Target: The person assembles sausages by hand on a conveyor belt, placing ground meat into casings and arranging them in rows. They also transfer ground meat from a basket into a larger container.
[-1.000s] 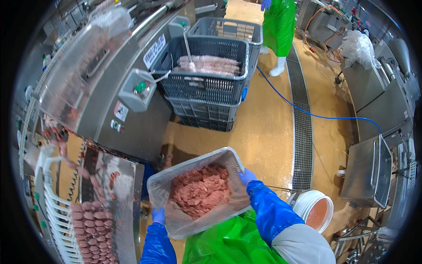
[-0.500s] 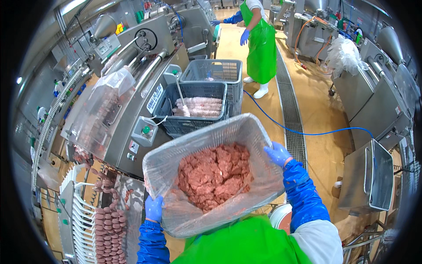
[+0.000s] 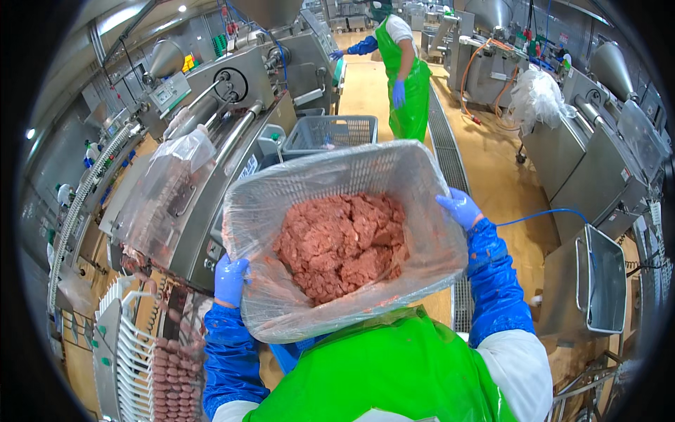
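I hold a grey plastic crate (image 3: 394, 172) lined with a clear plastic bag, raised to chest height. Inside lies a mound of pink minced meat (image 3: 341, 243). My left hand (image 3: 230, 280), in a blue glove, grips the crate's near left corner. My right hand (image 3: 460, 207), also blue-gloved, grips its right rim. Blue sleeves cover both forearms, and my green apron (image 3: 394, 373) shows below the crate.
A steel sausage machine (image 3: 232, 105) stands at left, with a clear plastic cover (image 3: 165, 190) and racks of sausages (image 3: 169, 373) below it. A grey crate (image 3: 330, 130) sits behind. A person in a green apron (image 3: 406, 74) works ahead. A floor drain grate (image 3: 450, 162) runs forward; steel carts (image 3: 587, 281) stand on the right.
I have lifted the crate of minced meat higher and closer to my chest. My view has risen, and the stacked crates of sausages are now hidden behind it.
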Demonstrator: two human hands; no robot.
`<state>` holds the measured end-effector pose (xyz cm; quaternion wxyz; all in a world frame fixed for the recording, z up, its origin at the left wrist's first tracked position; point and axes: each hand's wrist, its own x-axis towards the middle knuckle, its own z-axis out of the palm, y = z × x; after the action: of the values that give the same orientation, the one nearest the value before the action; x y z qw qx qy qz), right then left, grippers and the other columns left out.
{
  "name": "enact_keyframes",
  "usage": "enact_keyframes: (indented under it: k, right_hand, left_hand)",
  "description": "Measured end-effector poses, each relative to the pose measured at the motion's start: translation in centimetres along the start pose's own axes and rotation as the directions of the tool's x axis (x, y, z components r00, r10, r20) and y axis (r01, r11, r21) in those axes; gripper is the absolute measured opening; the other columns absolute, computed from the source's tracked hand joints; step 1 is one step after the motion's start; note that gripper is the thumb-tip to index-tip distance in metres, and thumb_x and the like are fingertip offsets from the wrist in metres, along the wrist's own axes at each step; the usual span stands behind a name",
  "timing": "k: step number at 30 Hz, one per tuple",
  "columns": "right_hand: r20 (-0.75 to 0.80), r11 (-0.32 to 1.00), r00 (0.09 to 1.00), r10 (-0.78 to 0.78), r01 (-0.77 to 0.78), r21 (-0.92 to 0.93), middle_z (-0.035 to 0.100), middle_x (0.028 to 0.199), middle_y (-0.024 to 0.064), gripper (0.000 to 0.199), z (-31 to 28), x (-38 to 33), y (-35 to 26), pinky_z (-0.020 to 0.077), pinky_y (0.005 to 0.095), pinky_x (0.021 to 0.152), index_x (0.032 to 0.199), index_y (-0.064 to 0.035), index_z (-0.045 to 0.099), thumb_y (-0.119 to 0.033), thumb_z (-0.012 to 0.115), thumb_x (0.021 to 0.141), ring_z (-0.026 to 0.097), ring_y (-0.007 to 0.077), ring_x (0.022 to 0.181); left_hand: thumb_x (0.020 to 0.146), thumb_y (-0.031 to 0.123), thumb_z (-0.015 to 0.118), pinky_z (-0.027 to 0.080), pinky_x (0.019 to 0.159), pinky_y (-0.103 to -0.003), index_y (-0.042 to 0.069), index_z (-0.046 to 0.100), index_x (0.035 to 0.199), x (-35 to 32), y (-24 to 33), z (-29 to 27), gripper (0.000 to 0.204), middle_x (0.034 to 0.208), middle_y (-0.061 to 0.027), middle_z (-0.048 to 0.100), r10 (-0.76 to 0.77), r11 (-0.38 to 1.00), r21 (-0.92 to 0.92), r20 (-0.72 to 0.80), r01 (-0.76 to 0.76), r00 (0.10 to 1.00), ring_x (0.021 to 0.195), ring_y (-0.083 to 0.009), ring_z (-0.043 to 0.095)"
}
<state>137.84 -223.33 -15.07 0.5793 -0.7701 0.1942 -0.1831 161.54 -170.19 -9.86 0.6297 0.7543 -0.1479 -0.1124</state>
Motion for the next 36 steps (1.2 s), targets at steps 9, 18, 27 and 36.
enact_keyframes:
  k: [9, 18, 27, 36]
  right_hand:
    - [0.017, 0.976, 0.976, 0.218, -0.219, 0.012, 0.066, 0.098, 0.0037, 0.043, -4.5, 12.4, 8.7, 0.0487, 0.03, 0.077, 0.124, 0.0011, 0.062, -0.03, 0.065, 0.094, 0.057, 0.0119, 0.084]
    - [0.016, 0.955, 0.956, 0.293, -0.293, 0.052, 0.059, 0.085, 0.001, 0.043, -8.1, 23.7, 11.4, 0.0466, 0.0287, 0.067, 0.121, 0.0006, 0.058, -0.034, 0.062, 0.095, 0.052, 0.0107, 0.073]
    - [-0.135, 0.913, 0.903, 0.408, -0.404, 0.059, 0.057, 0.079, 0.0007, 0.035, -10.7, 20.8, 19.0, 0.0466, 0.0304, 0.059, 0.113, -0.0025, 0.061, -0.033, 0.062, 0.095, 0.053, 0.0117, 0.067]
    - [-0.475, 0.782, 0.682, 0.556, -0.623, 0.021, 0.052, 0.07, -0.0005, 0.03, -27.5, 6.4, 22.8, 0.0436, 0.0309, 0.051, 0.098, -0.0056, 0.06, -0.035, 0.063, 0.093, 0.05, 0.0117, 0.058]
  left_hand:
    - [0.085, 0.013, 0.061, 0.049, 0.053, -0.028, 0.003, 0.065, 0.112, 14.2, -5.1, 10.1, 0.029, 0.082, -0.0035, 0.062, -0.184, 0.983, 0.022, 0.031, 0.184, 0.982, 0.064, -0.0127, 0.059]
    - [0.089, 0.016, 0.058, 0.049, 0.062, -0.028, 0.003, 0.061, 0.123, 24.6, -3.6, 16.2, 0.037, 0.098, -0.0041, 0.066, -0.281, 0.96, -0.013, 0.017, 0.281, 0.96, 0.078, -0.0129, 0.061]
    - [0.09, 0.018, 0.061, 0.045, 0.052, -0.026, 0.008, 0.06, 0.121, 28.7, -0.5, 23.8, 0.032, 0.086, 0.0003, 0.061, -0.337, 0.94, 0.104, 0.113, 0.326, 0.935, 0.067, -0.0107, 0.055]
    - [0.09, 0.021, 0.065, 0.046, 0.056, -0.03, 0.002, 0.062, 0.108, 30.1, -5.1, 44.8, 0.026, 0.078, -0.0026, 0.06, -0.208, 0.976, 0.055, 0.537, 0.213, 0.817, 0.067, -0.011, 0.055]
